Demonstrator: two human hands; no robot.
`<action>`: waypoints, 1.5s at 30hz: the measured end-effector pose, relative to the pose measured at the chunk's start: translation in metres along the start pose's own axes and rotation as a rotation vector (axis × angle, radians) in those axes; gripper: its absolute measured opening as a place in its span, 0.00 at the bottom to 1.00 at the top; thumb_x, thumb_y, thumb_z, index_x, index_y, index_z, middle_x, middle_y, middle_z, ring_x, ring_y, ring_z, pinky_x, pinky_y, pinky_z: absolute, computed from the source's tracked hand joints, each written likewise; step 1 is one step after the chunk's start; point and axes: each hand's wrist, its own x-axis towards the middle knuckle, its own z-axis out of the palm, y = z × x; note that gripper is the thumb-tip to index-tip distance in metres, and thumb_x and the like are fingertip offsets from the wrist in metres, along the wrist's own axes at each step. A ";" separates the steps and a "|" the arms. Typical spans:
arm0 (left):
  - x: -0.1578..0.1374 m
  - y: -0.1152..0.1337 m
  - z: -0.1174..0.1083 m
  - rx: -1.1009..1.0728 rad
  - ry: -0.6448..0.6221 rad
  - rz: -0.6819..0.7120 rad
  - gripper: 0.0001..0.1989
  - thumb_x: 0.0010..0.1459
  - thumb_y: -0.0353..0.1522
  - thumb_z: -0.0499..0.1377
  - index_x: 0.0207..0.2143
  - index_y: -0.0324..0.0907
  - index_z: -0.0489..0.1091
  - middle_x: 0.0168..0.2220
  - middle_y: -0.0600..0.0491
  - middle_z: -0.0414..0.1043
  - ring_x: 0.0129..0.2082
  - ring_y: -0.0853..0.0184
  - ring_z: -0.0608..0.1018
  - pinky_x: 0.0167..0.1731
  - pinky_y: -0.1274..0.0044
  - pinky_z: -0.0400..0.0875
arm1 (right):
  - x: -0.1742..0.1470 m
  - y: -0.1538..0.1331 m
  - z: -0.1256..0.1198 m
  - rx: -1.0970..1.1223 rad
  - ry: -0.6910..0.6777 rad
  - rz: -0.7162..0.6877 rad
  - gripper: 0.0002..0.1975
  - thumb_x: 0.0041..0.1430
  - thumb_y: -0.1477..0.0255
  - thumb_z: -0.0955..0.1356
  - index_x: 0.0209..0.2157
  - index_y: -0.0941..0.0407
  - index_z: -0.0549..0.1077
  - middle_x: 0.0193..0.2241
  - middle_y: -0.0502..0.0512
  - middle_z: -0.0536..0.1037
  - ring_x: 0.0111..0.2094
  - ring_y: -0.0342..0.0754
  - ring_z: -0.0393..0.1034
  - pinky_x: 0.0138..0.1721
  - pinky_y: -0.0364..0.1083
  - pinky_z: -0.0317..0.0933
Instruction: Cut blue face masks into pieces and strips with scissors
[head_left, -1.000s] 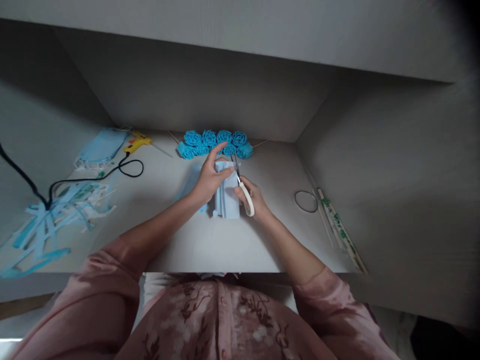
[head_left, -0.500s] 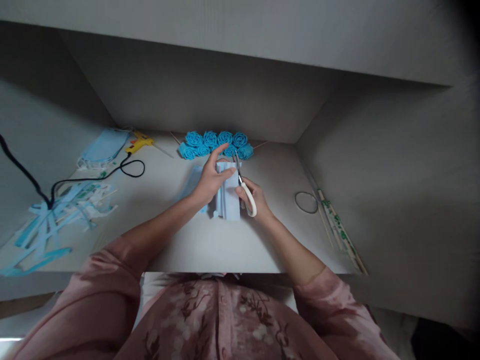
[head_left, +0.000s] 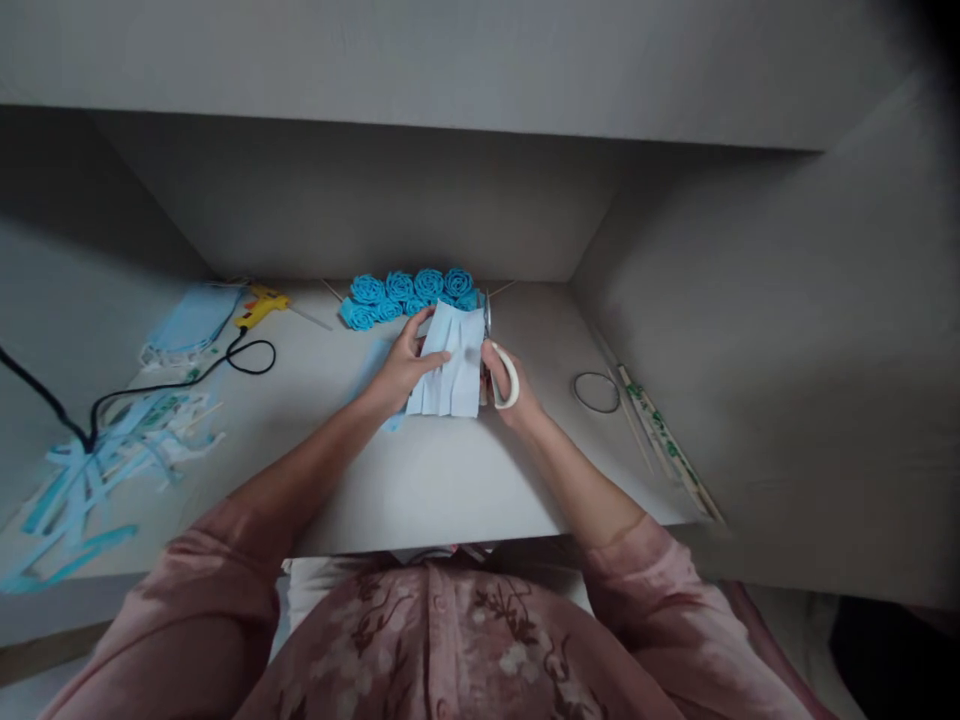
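Note:
My left hand point(head_left: 407, 368) pinches a pale blue pleated face mask point(head_left: 459, 375) by its left side, thumb on top and fingers behind. The mask is spread out above the table. In my right hand point(head_left: 514, 385) is a pair of scissors point(head_left: 507, 376) with white handles, blades pointing away from me along the mask's right edge. Whether the blades touch the mask I cannot tell. Just beyond the mask lie several blue rose-like flowers point(head_left: 400, 288) in two rows, partly hidden by it. Under my left hand rests another light blue piece point(head_left: 373, 365).
At the left stand a stack of blue masks point(head_left: 191, 320), a yellow glue gun point(head_left: 261, 305) with a black cord point(head_left: 180, 384), and a heap of blue strips point(head_left: 97, 480). To the right are a wire ring point(head_left: 596, 392) and thin sticks point(head_left: 667, 440). Walls enclose the table.
The folded mask has been spread wider, its pleats now showing. My left hand has moved to its left side, and the scissors have shifted to its right edge. The whole view has tilted slightly.

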 end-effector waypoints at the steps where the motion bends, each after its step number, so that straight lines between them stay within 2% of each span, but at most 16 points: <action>1: 0.000 0.000 -0.003 0.003 0.007 -0.004 0.42 0.45 0.33 0.67 0.62 0.42 0.54 0.46 0.46 0.74 0.40 0.61 0.78 0.38 0.72 0.73 | 0.001 0.001 0.000 0.016 -0.001 0.011 0.24 0.51 0.48 0.70 0.23 0.54 0.62 0.15 0.45 0.62 0.15 0.39 0.57 0.14 0.41 0.50; 6: -0.005 0.004 -0.021 0.023 0.065 -0.025 0.34 0.45 0.37 0.67 0.55 0.39 0.63 0.47 0.46 0.75 0.40 0.61 0.79 0.36 0.74 0.73 | 0.006 0.008 0.002 0.120 -0.012 0.059 0.23 0.46 0.53 0.74 0.24 0.55 0.63 0.17 0.44 0.65 0.17 0.38 0.59 0.17 0.41 0.55; 11: -0.017 0.003 -0.030 0.002 0.109 -0.101 0.35 0.44 0.37 0.67 0.56 0.40 0.65 0.46 0.47 0.77 0.39 0.61 0.79 0.35 0.74 0.72 | 0.008 0.015 0.002 0.105 -0.038 0.039 0.20 0.45 0.58 0.75 0.27 0.55 0.65 0.16 0.44 0.66 0.18 0.39 0.61 0.19 0.41 0.56; 15: -0.025 -0.003 -0.029 -0.070 0.023 -0.207 0.30 0.48 0.41 0.66 0.52 0.38 0.69 0.46 0.44 0.77 0.42 0.59 0.79 0.40 0.71 0.72 | 0.009 0.022 0.000 0.112 -0.066 0.011 0.18 0.46 0.61 0.75 0.30 0.55 0.67 0.19 0.45 0.68 0.19 0.40 0.63 0.20 0.42 0.57; 18: -0.026 -0.008 -0.027 -0.092 -0.106 -0.276 0.31 0.45 0.40 0.68 0.51 0.37 0.69 0.42 0.43 0.78 0.39 0.57 0.80 0.39 0.69 0.73 | 0.008 0.025 0.001 0.115 -0.106 0.018 0.18 0.45 0.61 0.75 0.33 0.55 0.69 0.22 0.46 0.70 0.22 0.41 0.64 0.22 0.43 0.59; 20: -0.025 -0.010 -0.027 -0.083 -0.117 -0.258 0.34 0.42 0.37 0.70 0.51 0.37 0.68 0.41 0.44 0.78 0.37 0.57 0.80 0.38 0.68 0.73 | 0.006 0.025 0.004 0.119 -0.135 0.038 0.20 0.44 0.61 0.76 0.37 0.54 0.70 0.27 0.48 0.73 0.25 0.43 0.66 0.25 0.44 0.62; 23: -0.023 -0.011 -0.029 -0.042 -0.031 -0.143 0.33 0.39 0.36 0.71 0.49 0.37 0.68 0.42 0.46 0.78 0.40 0.58 0.79 0.40 0.70 0.72 | 0.003 0.024 0.006 0.125 -0.190 0.073 0.23 0.43 0.62 0.76 0.41 0.53 0.70 0.32 0.50 0.74 0.28 0.45 0.68 0.28 0.46 0.64; 27: -0.024 -0.013 -0.035 -0.004 0.051 -0.060 0.29 0.45 0.39 0.68 0.49 0.38 0.69 0.43 0.47 0.78 0.42 0.58 0.79 0.41 0.70 0.72 | 0.003 0.024 0.004 0.098 -0.230 0.095 0.23 0.43 0.63 0.75 0.41 0.53 0.70 0.30 0.50 0.72 0.27 0.44 0.66 0.26 0.45 0.63; 32: -0.027 -0.017 -0.050 0.019 0.149 -0.047 0.27 0.47 0.40 0.67 0.49 0.38 0.70 0.40 0.48 0.78 0.37 0.61 0.79 0.37 0.72 0.71 | 0.005 0.028 -0.001 0.067 -0.191 0.089 0.21 0.44 0.63 0.75 0.40 0.53 0.69 0.28 0.49 0.70 0.29 0.45 0.67 0.28 0.45 0.63; 35: -0.026 -0.018 -0.055 0.007 0.187 -0.030 0.26 0.48 0.40 0.66 0.49 0.38 0.71 0.40 0.49 0.78 0.36 0.62 0.79 0.36 0.74 0.70 | 0.007 0.031 -0.002 0.064 -0.187 0.096 0.19 0.44 0.64 0.74 0.39 0.53 0.69 0.27 0.48 0.69 0.27 0.44 0.66 0.26 0.45 0.62; 39: -0.026 -0.017 -0.051 -0.009 0.165 -0.031 0.24 0.52 0.42 0.64 0.48 0.38 0.72 0.41 0.48 0.78 0.38 0.62 0.79 0.37 0.73 0.71 | 0.008 0.034 -0.003 0.078 -0.183 0.086 0.19 0.44 0.64 0.75 0.38 0.53 0.69 0.26 0.48 0.70 0.25 0.43 0.65 0.25 0.44 0.61; 42: -0.030 -0.016 -0.044 -0.017 0.082 -0.121 0.25 0.52 0.45 0.63 0.47 0.38 0.72 0.40 0.46 0.78 0.36 0.60 0.79 0.36 0.72 0.72 | 0.008 0.035 -0.002 0.070 -0.184 0.076 0.20 0.44 0.63 0.75 0.38 0.53 0.70 0.25 0.47 0.70 0.25 0.43 0.65 0.25 0.43 0.61; 45: -0.034 -0.017 -0.038 -0.002 0.042 -0.181 0.28 0.49 0.46 0.65 0.47 0.37 0.71 0.42 0.45 0.78 0.37 0.58 0.80 0.37 0.70 0.73 | 0.005 0.034 0.001 0.058 -0.198 0.083 0.20 0.44 0.62 0.75 0.38 0.53 0.70 0.25 0.47 0.71 0.24 0.42 0.65 0.26 0.44 0.62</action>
